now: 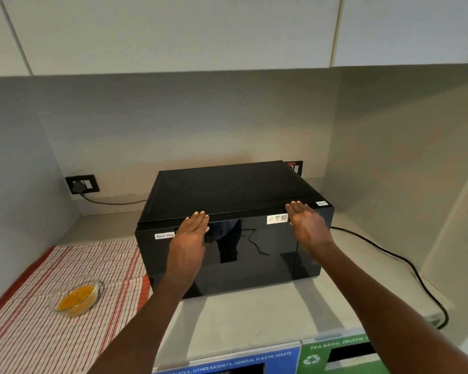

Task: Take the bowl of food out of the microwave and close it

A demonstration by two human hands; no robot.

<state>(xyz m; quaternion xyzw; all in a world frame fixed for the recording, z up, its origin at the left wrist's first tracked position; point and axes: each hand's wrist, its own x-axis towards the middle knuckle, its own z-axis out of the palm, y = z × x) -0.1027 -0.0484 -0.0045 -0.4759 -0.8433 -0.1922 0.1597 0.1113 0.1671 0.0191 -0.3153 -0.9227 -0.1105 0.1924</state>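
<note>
While both hands reach forward, the black microwave (229,225) stands with its door shut on a pale counter (254,311) set in a light grey alcove. The left hand (189,238) lies flat against the upper part of the glossy door, fingers straight and held together, their tips at the door's top edge. The right hand (305,225) is spread flat the same way near the top right of the door, fingers together and gripping nothing. A small white label (164,235) reading "Non-Veg" sits just left of the left hand, and a sticker (277,218) with a printed code sits just left of the right hand.

The glass bowl (76,296) of yellow food rests outside the microwave, well to its left, on a red-and-white striped cloth (52,333) that covers that side of the counter. On the back wall a black socket (82,183) holds a plug, and its grey cord (114,202) runs toward the microwave. A black cable (405,268) snakes along the counter on the right. Pale cupboard doors (173,31) hang overhead. Below the counter's front edge are a blue bin sign (227,360) and a green bin sign (335,354).
</note>
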